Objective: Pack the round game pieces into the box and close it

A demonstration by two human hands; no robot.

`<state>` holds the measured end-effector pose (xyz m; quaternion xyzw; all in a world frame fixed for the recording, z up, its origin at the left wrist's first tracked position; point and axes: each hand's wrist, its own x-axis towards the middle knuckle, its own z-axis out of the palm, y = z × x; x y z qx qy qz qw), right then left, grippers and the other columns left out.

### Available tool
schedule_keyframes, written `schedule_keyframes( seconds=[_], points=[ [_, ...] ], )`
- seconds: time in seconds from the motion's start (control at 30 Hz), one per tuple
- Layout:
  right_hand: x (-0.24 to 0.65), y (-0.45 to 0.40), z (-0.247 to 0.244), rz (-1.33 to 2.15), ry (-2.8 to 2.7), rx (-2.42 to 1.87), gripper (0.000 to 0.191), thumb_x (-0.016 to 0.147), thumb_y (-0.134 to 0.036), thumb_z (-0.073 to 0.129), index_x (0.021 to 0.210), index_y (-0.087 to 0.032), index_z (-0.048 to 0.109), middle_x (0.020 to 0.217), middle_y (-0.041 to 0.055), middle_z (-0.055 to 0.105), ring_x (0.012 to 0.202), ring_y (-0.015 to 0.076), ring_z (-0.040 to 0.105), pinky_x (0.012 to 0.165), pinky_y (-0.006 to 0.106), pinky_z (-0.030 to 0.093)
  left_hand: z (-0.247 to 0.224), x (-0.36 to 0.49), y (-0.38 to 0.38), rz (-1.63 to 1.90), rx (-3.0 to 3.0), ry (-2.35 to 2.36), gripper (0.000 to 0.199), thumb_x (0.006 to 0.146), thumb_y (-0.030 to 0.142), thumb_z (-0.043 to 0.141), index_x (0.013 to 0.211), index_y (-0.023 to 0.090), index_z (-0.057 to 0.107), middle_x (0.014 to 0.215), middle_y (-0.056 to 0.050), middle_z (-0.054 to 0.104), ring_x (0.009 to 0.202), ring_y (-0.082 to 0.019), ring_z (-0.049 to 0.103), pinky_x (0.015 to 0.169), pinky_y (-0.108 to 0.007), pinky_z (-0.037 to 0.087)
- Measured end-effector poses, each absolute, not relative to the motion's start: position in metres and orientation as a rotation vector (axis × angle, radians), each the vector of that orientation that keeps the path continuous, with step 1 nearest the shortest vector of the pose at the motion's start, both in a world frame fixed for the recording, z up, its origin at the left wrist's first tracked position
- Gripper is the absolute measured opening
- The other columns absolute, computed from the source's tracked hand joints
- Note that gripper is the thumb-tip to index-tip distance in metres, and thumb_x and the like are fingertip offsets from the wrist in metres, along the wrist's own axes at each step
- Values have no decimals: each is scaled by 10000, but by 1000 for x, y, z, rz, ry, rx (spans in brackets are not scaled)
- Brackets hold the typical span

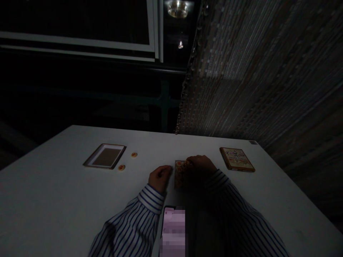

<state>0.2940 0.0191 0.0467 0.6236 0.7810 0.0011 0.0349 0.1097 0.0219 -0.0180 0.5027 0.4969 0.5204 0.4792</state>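
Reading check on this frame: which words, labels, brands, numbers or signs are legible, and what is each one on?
Nothing reads with certainty.
Flat box at right: large characters, the first perhaps "中", the rest blurred; smaller print below, unreadable.
Nearer loose disc, farther loose disc, grouped discs by the right hand: marks too small.
Corner label on the table: too small.
Phone: screen largely pixelated, nothing legible.

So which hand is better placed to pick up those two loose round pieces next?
Probably the left hand: it is nearer the two loose pieces, with bare table between. The right hand is farther away, at the packed pieces.
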Motion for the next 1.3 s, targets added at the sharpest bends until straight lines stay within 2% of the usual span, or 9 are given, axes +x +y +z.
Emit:
schedule_keyframes(
  seconds=[0.2,0.6,0.8,1.3],
  points=[
    [291,19,48,15,2367,1910,305,835,-339,346,970,-220,591,926,56,651,846,195,584,685,275,377,-17,109,22,1265,1267,1229,248,622,357,604,719,138,666,678,-54,680,651,-160,614,639,-265,490],
    [293,22,42,-2,2371,1870,311,802,-329,416,1052,-215,562,970,67,641,869,202,575,710,293,375,-16,109,22,1265,1199,1195,231,617,334,617,719,132,663,674,-56,683,638,-157,620,617,-253,494],
    [293,21,40,55,2378,1863,317,842,-350,334,1013,-227,571,943,56,644,862,203,577,692,305,380,-20,110,23,1264,1194,1188,235,618,349,617,714,139,663,662,-51,679,629,-153,618,615,-250,496],
    [291,20,43,49,2324,1880,311,833,-339,361,1020,-221,580,935,79,648,859,203,579,693,303,365,-17,108,21,1252,1252,1215,230,628,339,606,718,136,665,678,-55,681,647,-157,614,628,-259,495]
  ],
)
